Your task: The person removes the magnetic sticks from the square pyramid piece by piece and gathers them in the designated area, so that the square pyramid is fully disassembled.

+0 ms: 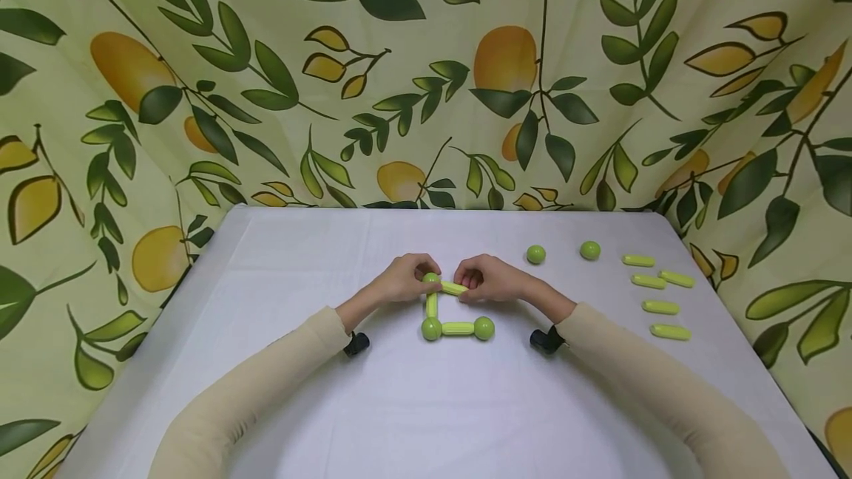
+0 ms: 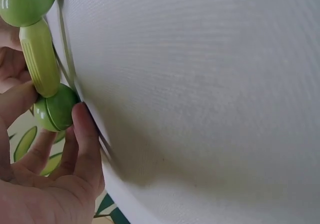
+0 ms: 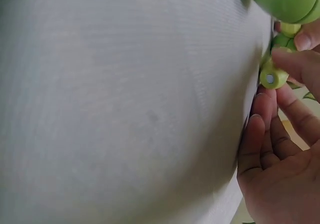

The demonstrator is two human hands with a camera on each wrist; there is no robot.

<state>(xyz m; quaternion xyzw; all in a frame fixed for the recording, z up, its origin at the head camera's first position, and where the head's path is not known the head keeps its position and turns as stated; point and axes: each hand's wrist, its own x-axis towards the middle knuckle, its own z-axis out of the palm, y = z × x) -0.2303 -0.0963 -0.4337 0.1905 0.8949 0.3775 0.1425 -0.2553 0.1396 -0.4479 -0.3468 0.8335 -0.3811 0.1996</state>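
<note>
Through my feed, the right hand (image 1: 494, 278) pinches a ribbed yellow-green rod (image 1: 455, 289) between thumb and fingers, and the left hand (image 1: 401, 278) grips the far green ball (image 1: 431, 277). The relation I'd watch is their line: the held rod reaches leftward from the right hand to that ball, its long axis crosswise, its right end angled slightly toward the person. The left thumb covers the joint, so I can't tell whether rod and ball touch. My right wrist view shows the rod's other end bare, with a silvery disc (image 3: 270, 78); the right hand is nearer to it.

From the far ball, a second rod (image 1: 431, 307) runs toward the person to the near-left ball (image 1: 431, 329); a third rod (image 1: 458, 328) goes right to the near-right ball (image 1: 484, 328). Farther right on the table (image 1: 426, 412) I have two loose balls (image 1: 535, 254), then five loose rods (image 1: 660, 307).
</note>
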